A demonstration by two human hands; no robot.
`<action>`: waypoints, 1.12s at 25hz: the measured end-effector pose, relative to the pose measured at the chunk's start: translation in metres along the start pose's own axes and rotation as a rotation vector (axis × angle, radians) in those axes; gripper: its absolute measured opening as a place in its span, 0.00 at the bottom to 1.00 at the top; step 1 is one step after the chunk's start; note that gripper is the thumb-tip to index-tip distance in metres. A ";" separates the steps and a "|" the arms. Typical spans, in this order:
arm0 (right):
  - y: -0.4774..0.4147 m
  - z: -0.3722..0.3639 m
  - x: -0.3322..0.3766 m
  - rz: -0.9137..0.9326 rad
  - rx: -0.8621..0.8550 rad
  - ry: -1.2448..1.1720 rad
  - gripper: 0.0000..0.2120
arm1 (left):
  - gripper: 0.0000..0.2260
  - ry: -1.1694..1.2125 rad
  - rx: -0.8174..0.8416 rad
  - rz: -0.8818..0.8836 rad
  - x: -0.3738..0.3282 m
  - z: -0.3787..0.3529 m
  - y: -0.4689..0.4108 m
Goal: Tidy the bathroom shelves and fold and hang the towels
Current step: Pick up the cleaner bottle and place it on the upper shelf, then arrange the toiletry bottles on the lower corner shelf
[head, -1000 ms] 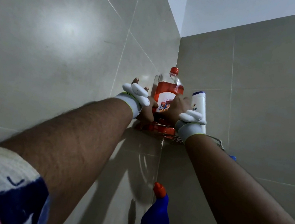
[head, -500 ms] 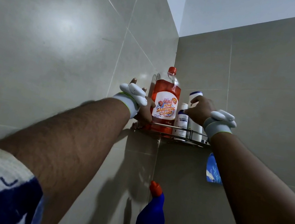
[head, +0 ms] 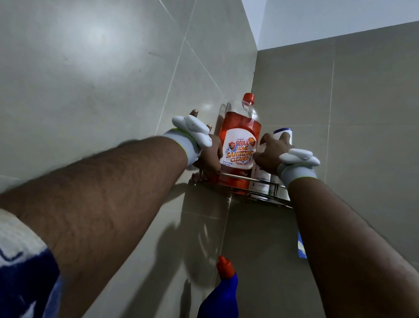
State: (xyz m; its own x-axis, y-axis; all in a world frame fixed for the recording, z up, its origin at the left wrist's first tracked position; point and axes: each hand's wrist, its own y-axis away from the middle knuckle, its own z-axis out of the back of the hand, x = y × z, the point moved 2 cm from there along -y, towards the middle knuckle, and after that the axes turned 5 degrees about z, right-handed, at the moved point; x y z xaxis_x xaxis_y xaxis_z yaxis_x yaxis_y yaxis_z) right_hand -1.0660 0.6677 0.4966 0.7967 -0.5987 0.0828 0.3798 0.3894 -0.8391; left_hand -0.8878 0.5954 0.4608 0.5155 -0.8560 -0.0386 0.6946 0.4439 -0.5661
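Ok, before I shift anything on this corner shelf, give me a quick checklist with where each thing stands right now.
1. Orange sanitizing cleaner bottle upright on the chrome wire corner shelf: ok.
2. Its red screw cap on: ok.
3. Left hand against that bottle's left side: ok; whether it grips, cannot tell.
4. Right hand holding the tall white bottle with blue cap: cannot tell.
5. Blue toilet-cleaner bottle with red cap below, upright: ok.
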 end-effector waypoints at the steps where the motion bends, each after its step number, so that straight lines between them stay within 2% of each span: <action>1: 0.002 0.000 0.001 0.012 -0.044 -0.034 0.24 | 0.21 0.004 -0.004 -0.001 0.000 0.000 0.001; 6: 0.010 0.002 0.006 -0.004 -0.121 -0.256 0.21 | 0.19 -0.009 -0.045 -0.002 -0.001 -0.001 0.000; 9: 0.015 0.008 0.004 -0.008 -0.120 -0.312 0.20 | 0.19 0.018 -0.033 0.010 -0.002 -0.002 0.000; 14: 0.025 0.016 0.004 0.007 -0.245 -0.410 0.19 | 0.18 0.048 -0.007 0.023 -0.004 -0.002 0.004; 19: 0.041 0.035 0.013 0.080 -0.371 -0.520 0.19 | 0.19 0.241 -0.007 0.015 -0.006 -0.001 0.017; 24: 0.062 0.066 0.026 0.126 -0.494 -0.575 0.18 | 0.24 0.394 0.058 0.059 -0.017 -0.006 0.053; 28: 0.086 0.088 0.040 0.143 -0.532 -0.598 0.18 | 0.29 0.554 0.046 0.053 -0.030 0.003 0.090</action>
State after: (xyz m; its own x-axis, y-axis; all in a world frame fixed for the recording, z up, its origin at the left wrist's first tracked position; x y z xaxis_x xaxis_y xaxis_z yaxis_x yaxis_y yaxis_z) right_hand -0.9600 0.7384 0.4750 0.9941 -0.0349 0.1027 0.1013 -0.0412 -0.9940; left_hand -0.8395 0.6614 0.4135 0.2183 -0.8379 -0.5003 0.7025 0.4908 -0.5154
